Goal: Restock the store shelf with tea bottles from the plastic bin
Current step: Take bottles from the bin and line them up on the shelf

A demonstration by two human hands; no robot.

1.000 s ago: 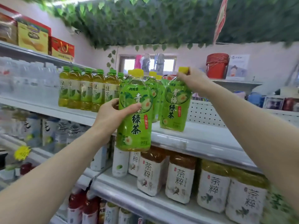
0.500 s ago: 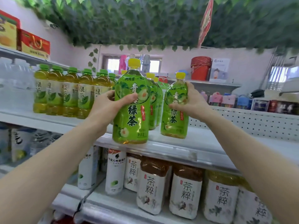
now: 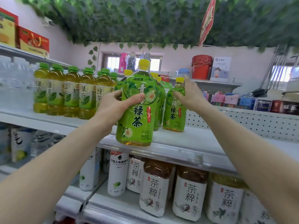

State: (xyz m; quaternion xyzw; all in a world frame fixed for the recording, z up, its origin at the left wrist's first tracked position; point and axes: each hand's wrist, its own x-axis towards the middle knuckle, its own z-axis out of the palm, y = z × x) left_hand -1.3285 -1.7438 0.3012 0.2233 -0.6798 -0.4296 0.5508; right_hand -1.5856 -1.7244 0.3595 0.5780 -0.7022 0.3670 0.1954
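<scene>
On the white store shelf [image 3: 202, 143], a row of green-capped green tea bottles [image 3: 71, 92] stands at the left, and just right of it the left hand [image 3: 113, 109] grips a large yellow-capped green tea bottle [image 3: 137, 110], thumb across the label and fingers [image 3: 116, 92] curled round its far side, its base at the shelf's front edge. Behind it stand more yellow-capped bottles [image 3: 159, 94], and further right a second green tea bottle [image 3: 175, 107] stands upright on the shelf, where the right hand [image 3: 191, 96] lies against its upper part with fingers straight and spread, gripping nothing.
</scene>
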